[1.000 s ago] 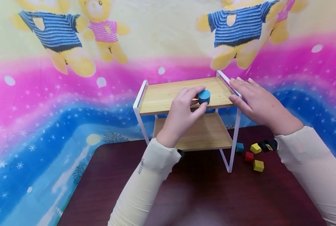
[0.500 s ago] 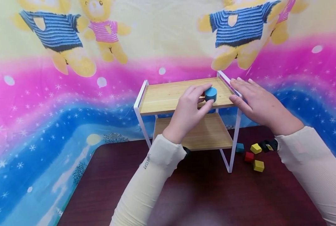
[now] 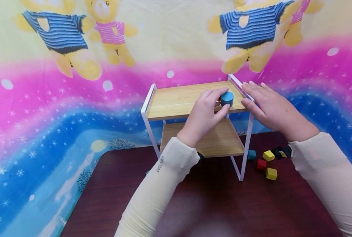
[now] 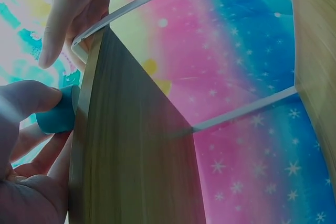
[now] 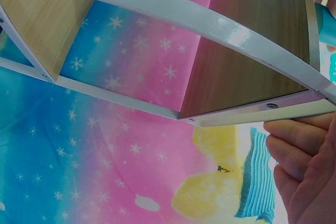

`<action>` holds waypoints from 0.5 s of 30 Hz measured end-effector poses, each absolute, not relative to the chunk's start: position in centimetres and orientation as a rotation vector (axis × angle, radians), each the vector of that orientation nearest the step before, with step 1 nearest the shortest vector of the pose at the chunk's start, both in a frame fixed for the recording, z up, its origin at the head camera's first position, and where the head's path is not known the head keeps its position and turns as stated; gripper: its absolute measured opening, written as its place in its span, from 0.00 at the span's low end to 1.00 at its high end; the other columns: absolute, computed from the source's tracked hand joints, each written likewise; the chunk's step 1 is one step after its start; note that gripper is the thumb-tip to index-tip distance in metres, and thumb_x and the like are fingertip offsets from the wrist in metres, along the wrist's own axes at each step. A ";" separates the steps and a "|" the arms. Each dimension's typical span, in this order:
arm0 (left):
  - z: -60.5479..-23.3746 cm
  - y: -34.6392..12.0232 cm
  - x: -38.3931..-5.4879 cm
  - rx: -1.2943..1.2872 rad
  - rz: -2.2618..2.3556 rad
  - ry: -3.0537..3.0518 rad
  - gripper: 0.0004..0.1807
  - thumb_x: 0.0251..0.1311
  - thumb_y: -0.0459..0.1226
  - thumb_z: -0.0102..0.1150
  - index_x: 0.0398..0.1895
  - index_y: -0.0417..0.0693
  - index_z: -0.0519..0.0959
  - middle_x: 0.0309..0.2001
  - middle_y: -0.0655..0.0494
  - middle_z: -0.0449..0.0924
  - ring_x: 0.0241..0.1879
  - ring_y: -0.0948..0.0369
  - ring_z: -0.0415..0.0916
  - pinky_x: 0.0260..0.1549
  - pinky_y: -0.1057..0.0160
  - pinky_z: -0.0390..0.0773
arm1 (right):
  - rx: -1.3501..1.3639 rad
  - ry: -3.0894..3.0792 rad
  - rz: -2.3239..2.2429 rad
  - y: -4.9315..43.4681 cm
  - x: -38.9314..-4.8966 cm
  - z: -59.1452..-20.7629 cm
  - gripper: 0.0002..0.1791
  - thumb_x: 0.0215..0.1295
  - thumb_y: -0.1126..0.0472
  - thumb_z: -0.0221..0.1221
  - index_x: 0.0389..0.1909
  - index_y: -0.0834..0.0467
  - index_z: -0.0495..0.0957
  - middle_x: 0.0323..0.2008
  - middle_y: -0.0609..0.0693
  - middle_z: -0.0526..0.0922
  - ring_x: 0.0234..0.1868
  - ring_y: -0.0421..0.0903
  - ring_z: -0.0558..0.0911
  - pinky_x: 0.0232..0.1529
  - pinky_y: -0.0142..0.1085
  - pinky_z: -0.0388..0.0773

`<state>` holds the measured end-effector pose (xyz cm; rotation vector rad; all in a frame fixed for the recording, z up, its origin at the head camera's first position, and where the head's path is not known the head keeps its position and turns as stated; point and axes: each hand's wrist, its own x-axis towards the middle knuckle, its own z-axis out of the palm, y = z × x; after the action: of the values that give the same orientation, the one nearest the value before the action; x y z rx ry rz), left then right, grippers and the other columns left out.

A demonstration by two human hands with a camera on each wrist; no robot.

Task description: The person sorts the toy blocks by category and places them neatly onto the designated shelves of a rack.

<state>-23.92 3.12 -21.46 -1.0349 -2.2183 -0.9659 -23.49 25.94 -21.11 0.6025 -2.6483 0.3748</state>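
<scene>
A blue cylinder block is pinched between the thumb and fingers of my left hand, at the right part of the shelf's wooden top board. In the left wrist view the same cylinder shows right at the board's edge, thumb on one side and fingers behind. My right hand lies with straight fingers against the white metal side rail of the shelf. The right wrist view shows its fingers at the outer side of the rail, just under the board's end.
The two-tier shelf's lower board sits beneath the hands. Right of its leg, a blue block, a red block and yellow blocks lie on the dark table. A printed cloth hangs behind.
My left hand has moved to the right along the top board, carrying the blue cylinder toward the right rail. The right hand stays in place at the rail.
</scene>
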 end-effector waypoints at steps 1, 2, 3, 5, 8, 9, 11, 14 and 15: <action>-21.4 3.2 -23.9 -1.041 -0.953 -2.220 0.26 0.69 0.35 0.63 0.68 0.39 0.73 0.58 0.45 0.76 0.56 0.57 0.79 0.53 0.75 0.76 | 0.601 -2.653 0.377 26.0 -23.5 -21.1 0.38 0.78 0.42 0.47 0.80 0.57 0.53 0.78 0.62 0.54 0.79 0.62 0.50 0.74 0.64 0.48; -21.4 3.4 -24.0 -1.044 -0.938 -2.224 0.26 0.69 0.36 0.63 0.68 0.39 0.73 0.58 0.45 0.77 0.55 0.58 0.78 0.53 0.76 0.76 | 0.599 -2.657 0.380 26.0 -23.5 -21.1 0.38 0.78 0.42 0.47 0.80 0.57 0.53 0.78 0.62 0.54 0.79 0.62 0.50 0.74 0.64 0.48; -21.4 3.5 -24.0 -1.049 -0.925 -2.225 0.26 0.69 0.36 0.63 0.68 0.39 0.73 0.58 0.45 0.77 0.56 0.58 0.78 0.53 0.76 0.76 | 0.598 -2.659 0.382 26.0 -23.5 -21.1 0.38 0.78 0.41 0.47 0.80 0.57 0.53 0.78 0.62 0.54 0.79 0.62 0.49 0.74 0.64 0.48; -21.4 3.8 -24.1 -1.059 -0.908 -2.223 0.26 0.69 0.36 0.63 0.68 0.39 0.73 0.58 0.45 0.77 0.56 0.58 0.78 0.53 0.75 0.76 | 0.599 -2.660 0.382 26.1 -23.6 -21.2 0.39 0.78 0.41 0.47 0.80 0.57 0.53 0.78 0.62 0.54 0.79 0.61 0.49 0.74 0.63 0.48; -21.4 4.1 -24.2 -1.058 -0.889 -2.227 0.26 0.69 0.36 0.63 0.68 0.40 0.73 0.58 0.46 0.78 0.57 0.58 0.78 0.53 0.75 0.76 | 0.606 -2.654 0.381 26.2 -23.6 -21.2 0.38 0.78 0.41 0.46 0.80 0.57 0.53 0.78 0.61 0.54 0.79 0.61 0.50 0.75 0.63 0.47; -21.4 4.2 -24.2 -1.060 -0.892 -2.223 0.26 0.69 0.36 0.63 0.67 0.40 0.73 0.58 0.46 0.78 0.57 0.57 0.78 0.53 0.75 0.76 | 0.609 -2.651 0.381 26.2 -23.6 -21.2 0.38 0.78 0.42 0.46 0.80 0.57 0.53 0.78 0.61 0.54 0.79 0.61 0.50 0.75 0.63 0.48; -21.3 4.4 -24.3 -1.057 -0.881 -2.222 0.25 0.69 0.37 0.63 0.66 0.41 0.73 0.58 0.47 0.78 0.58 0.58 0.77 0.53 0.75 0.76 | 0.615 -2.647 0.384 26.2 -23.6 -21.1 0.38 0.79 0.42 0.46 0.80 0.57 0.53 0.78 0.61 0.54 0.79 0.61 0.50 0.75 0.63 0.48; -21.3 4.6 -24.3 -1.056 -0.868 -2.224 0.23 0.69 0.37 0.63 0.65 0.41 0.74 0.57 0.48 0.78 0.57 0.59 0.77 0.53 0.75 0.76 | 0.623 -2.640 0.390 26.2 -23.6 -21.1 0.37 0.79 0.42 0.46 0.80 0.57 0.53 0.78 0.61 0.55 0.79 0.61 0.50 0.74 0.64 0.49; -21.3 4.6 -24.3 -1.055 -0.866 -2.227 0.23 0.69 0.37 0.63 0.64 0.41 0.74 0.56 0.48 0.79 0.57 0.59 0.77 0.53 0.75 0.76 | 0.625 -2.639 0.394 26.2 -23.6 -21.1 0.37 0.79 0.42 0.46 0.80 0.57 0.53 0.78 0.61 0.55 0.79 0.61 0.50 0.73 0.65 0.49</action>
<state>-24.26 4.62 -21.30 -1.0555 -2.2272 -0.8662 -23.58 26.17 -21.09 0.6245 -2.6390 0.3940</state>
